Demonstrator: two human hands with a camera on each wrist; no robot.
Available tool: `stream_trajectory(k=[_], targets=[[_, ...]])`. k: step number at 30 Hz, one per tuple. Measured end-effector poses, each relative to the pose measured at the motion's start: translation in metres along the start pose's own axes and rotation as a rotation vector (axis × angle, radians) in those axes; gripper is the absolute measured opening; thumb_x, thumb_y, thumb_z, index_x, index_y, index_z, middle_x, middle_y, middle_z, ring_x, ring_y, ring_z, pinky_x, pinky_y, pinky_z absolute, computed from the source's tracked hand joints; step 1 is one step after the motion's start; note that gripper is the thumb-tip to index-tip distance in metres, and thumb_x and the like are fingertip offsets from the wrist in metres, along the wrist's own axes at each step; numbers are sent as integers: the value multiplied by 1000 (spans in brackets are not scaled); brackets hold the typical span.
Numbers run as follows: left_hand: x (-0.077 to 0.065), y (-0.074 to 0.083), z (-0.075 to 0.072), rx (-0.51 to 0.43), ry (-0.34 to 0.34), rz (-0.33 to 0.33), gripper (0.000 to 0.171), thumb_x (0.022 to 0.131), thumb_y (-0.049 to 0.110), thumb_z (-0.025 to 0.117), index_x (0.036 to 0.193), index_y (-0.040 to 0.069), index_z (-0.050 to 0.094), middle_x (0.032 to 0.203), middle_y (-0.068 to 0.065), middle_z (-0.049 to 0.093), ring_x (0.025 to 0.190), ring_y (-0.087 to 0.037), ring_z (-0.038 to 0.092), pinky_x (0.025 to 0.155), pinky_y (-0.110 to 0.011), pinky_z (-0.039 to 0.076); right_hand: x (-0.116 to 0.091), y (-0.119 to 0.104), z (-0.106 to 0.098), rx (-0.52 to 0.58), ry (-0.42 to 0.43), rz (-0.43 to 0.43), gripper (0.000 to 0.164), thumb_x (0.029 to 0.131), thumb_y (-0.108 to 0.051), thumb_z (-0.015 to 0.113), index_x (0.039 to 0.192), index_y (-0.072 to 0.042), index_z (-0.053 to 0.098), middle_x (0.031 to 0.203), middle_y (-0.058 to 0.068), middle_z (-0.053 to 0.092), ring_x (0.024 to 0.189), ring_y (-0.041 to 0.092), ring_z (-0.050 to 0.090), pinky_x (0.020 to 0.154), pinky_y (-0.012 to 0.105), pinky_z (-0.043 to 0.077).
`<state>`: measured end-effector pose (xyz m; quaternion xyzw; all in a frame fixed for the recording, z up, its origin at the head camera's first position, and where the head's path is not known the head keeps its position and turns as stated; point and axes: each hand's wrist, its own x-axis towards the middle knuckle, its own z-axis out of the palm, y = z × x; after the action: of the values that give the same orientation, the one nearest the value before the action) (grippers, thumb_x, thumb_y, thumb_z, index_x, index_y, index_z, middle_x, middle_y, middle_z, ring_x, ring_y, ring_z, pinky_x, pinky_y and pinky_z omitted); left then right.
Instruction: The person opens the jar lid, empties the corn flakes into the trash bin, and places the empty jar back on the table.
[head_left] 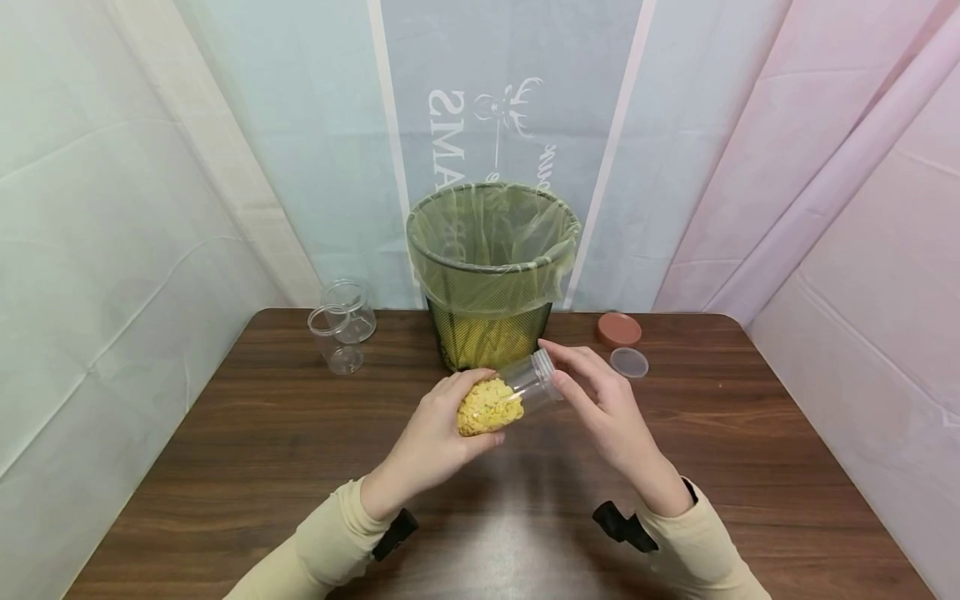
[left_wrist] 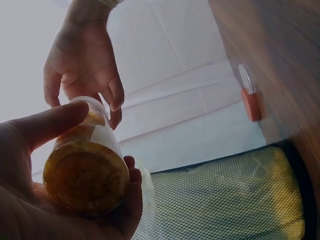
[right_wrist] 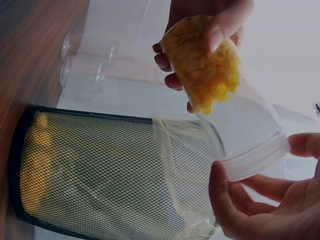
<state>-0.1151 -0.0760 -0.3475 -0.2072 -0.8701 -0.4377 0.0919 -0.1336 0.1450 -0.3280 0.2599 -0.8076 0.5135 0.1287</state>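
My left hand grips the base of a clear jar that lies tilted in the air, its lid end up and to the right. Yellow, crumbly pieces fill the base end, and the rest of the jar is see-through. At the other end is a clear lid. My right hand pinches this lid between thumb and fingertips, as the right wrist view shows. From the left wrist camera, the round bottom of the jar faces me, with the left thumb along its side.
Just behind the hands stands a black mesh bin with a yellowish bag over its rim and yellow stuff at its bottom. Two clear jars stand at the back left. A reddish-brown lid and a translucent disc lie at the back right.
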Motion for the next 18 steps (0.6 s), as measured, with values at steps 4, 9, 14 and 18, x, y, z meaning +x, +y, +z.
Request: stream_trajectory(k=[4, 9, 14, 18], targets=[[0, 2, -3, -144, -69, -83, 64, 66, 16, 83, 124, 19, 56, 108, 3, 64, 89, -11, 58, 76, -28, 49, 1, 0, 0, 49, -9, -93, 39, 94, -2, 52, 132, -11, 55, 122, 3, 59, 106, 8, 54, 82, 17, 49], [1, 2, -8, -271, -159, -119, 61, 69, 19, 81, 125, 19, 57, 105, 3, 65, 90, -12, 58, 80, -28, 49, 4, 1, 0, 78, 8, -260, 42, 89, 3, 49, 130, -5, 55, 126, 11, 58, 112, 14, 53, 90, 20, 44], [2, -1, -10, -388, -239, -112, 56, 72, 21, 79, 124, 21, 57, 106, 1, 64, 95, -13, 58, 84, -29, 49, 6, 2, 1, 114, 2, -365, 45, 86, 3, 45, 130, 1, 54, 128, 15, 57, 117, 19, 52, 97, 23, 40], [1, -1, -10, -373, -227, -116, 57, 72, 22, 79, 124, 22, 57, 105, 2, 64, 95, -13, 58, 83, -28, 48, 5, 1, 2, 118, 1, -366, 51, 82, 6, 39, 131, 2, 52, 130, 16, 56, 120, 20, 50, 101, 23, 38]])
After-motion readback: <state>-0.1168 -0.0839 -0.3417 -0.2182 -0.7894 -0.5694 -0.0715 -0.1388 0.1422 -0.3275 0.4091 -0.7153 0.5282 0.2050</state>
